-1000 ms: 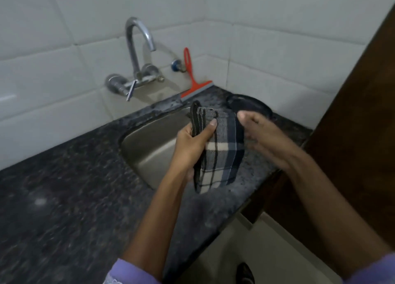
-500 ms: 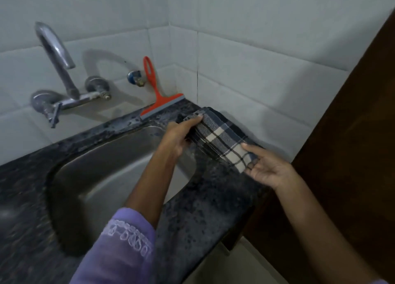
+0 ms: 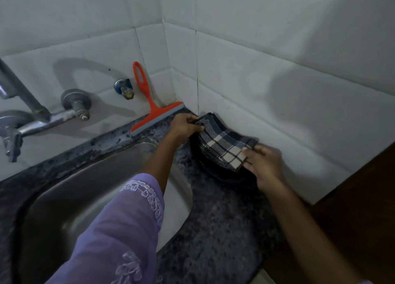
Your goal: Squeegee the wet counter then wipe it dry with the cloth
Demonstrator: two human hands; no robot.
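The folded dark plaid cloth [image 3: 224, 145] stretches between both hands. The left hand [image 3: 184, 126] pinches its far end (by the corner), the right hand [image 3: 264, 163] its near end.

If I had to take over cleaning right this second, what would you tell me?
Left hand: pinching the far end of the folded checked cloth, near the wall corner.
Right hand: holding the cloth's near end.
The cloth lies over a dark round dish on the counter, to the right of the sink.
The orange squeegee leans against the tiles behind the sink, nobody touching it.
Done: squeegeeing looks finished, since the tool is set aside.
Left: I can't tell if the counter is dry. If not, take the cloth and wipe it.
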